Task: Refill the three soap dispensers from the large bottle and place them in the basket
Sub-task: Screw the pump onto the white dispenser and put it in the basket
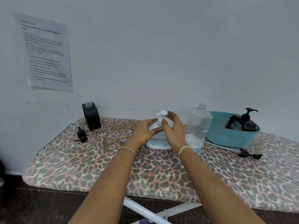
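Note:
A white dispenser (157,143) with its white pump head on stands at the middle of the board. My left hand (145,130) grips its shoulder. My right hand (173,126) pinches the collar below the pump, thumb and fingers around it. The large clear bottle (198,125), uncapped, stands just right of it with a little liquid at the bottom. A black dispenser (93,116) without its pump stands at the back left; its black pump (80,135) lies beside it. Another black dispenser (244,122) with pump lies in the teal basket (226,138).
The things stand on a leopard-print ironing board (97,167) against a white wall. A long black pump with tube (246,153) lies in front of the basket. A metal rack (53,138) edges the board's left end. A printed sheet (45,52) hangs on the wall.

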Demonstrator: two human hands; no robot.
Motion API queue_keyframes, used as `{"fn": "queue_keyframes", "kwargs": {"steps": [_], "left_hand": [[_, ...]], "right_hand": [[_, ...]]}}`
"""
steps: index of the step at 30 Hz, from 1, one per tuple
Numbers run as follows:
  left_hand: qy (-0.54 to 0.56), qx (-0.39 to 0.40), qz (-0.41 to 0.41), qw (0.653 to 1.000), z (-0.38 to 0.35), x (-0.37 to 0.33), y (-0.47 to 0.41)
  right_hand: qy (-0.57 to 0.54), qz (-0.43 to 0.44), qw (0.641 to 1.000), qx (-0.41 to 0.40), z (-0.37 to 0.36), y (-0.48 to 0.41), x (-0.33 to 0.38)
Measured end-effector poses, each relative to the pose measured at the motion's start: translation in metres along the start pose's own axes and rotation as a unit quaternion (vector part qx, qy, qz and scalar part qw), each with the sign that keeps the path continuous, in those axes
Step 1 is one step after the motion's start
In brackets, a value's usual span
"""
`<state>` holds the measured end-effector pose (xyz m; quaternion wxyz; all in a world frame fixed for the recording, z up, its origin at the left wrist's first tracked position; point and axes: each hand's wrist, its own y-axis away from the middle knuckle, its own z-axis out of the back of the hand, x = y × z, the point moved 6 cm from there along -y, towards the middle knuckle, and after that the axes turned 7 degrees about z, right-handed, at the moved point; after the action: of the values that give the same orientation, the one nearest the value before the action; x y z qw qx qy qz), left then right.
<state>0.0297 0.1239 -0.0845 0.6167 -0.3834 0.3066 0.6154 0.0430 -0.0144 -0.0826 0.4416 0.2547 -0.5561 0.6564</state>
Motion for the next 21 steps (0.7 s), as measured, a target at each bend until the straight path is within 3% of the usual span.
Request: {"fn": "queue_keyframes", "kwargs": {"steps": [3,9,14,21], "left_hand": [[0.006,0.005,-0.002,1.000,-0.001,0.003,-0.001],[0.010,0.002,-0.007,1.000,-0.001,-0.003,0.000],[0.014,0.003,-0.002,1.000,-0.001,0.000,-0.002],[0.012,0.018,-0.002,1.000,0.000,-0.001,-0.002]], "right_hand": [[0.018,0.002,0.999,0.037,-0.003,-0.001,-0.003],[0.039,0.005,0.999,-0.020,0.009,-0.004,-0.001],[0.031,0.019,0.997,0.074,0.003,-0.004,0.005],[0.107,-0.008,0.993,0.058,-0.001,-0.013,0.000]]}}
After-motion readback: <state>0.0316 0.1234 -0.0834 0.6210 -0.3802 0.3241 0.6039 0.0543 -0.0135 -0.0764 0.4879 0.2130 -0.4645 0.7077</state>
